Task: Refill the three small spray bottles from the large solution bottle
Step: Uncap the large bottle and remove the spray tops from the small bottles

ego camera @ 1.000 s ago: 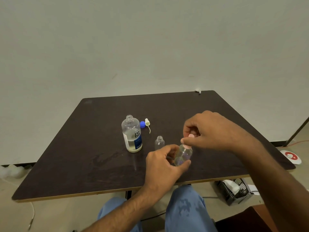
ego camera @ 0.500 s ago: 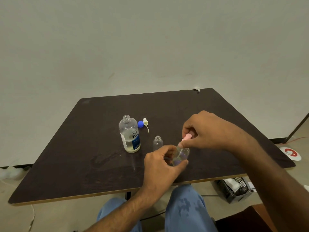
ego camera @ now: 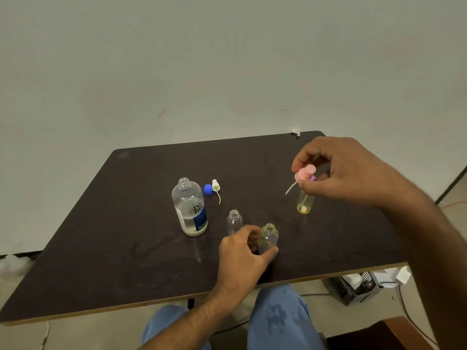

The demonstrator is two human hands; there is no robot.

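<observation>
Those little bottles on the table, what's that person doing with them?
The person is opening them for refilling. The right hand holds a pink spray pump lifted off; the left hand steadies the open small bottle on the table. The large solution bottle stands uncapped nearby.

Place: a plain indoor room, use unclear
Wall: bare pale painted wall (ego camera: 227,59), scuffed in spots
Furniture: one dark laminate table (ego camera: 126,236) with a raw wooden edge
Floor: beige, with loose cables (ego camera: 414,322) and a grey box of clutter (ego camera: 358,289) under the table
</observation>
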